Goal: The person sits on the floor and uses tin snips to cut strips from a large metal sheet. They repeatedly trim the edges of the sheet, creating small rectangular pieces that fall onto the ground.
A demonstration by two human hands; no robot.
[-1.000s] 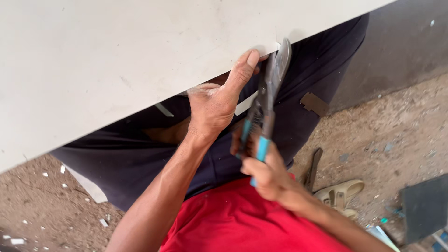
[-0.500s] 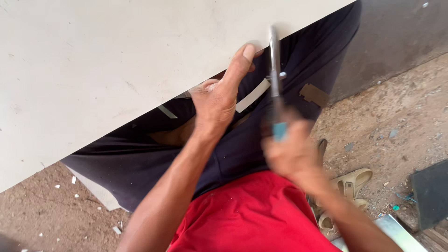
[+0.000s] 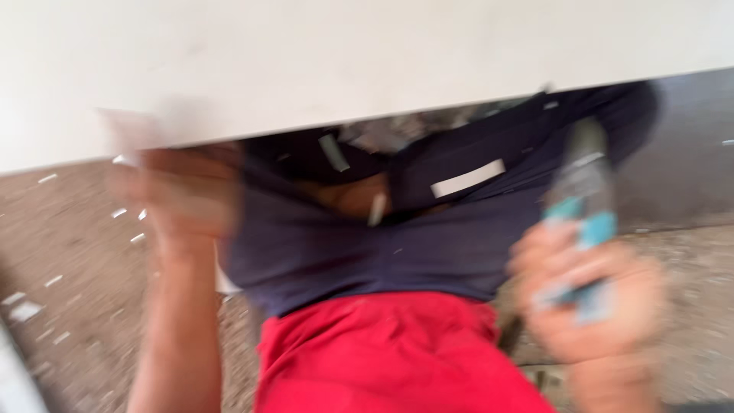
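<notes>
The picture is heavily blurred by motion. A large white board (image 3: 321, 61) fills the top of the view, its lower edge running across above my lap. My left hand (image 3: 183, 191) is at the board's lower edge on the left, apparently touching it; its fingers are too smeared to read. My right hand (image 3: 592, 298) is low on the right, away from the board, closed around the blue handles of a pair of pliers (image 3: 585, 206) whose dark metal head points up.
My dark blue trousers (image 3: 397, 237) and red shirt (image 3: 382, 352) lie below the board. Small white chips (image 3: 27, 306) are scattered on the dirt ground at the left. A grey surface (image 3: 688, 176) stands at the right.
My left hand has slid left along the board's edge. My right hand has pulled the pliers off the edge, down and to the right. The view has shifted and blurred.
</notes>
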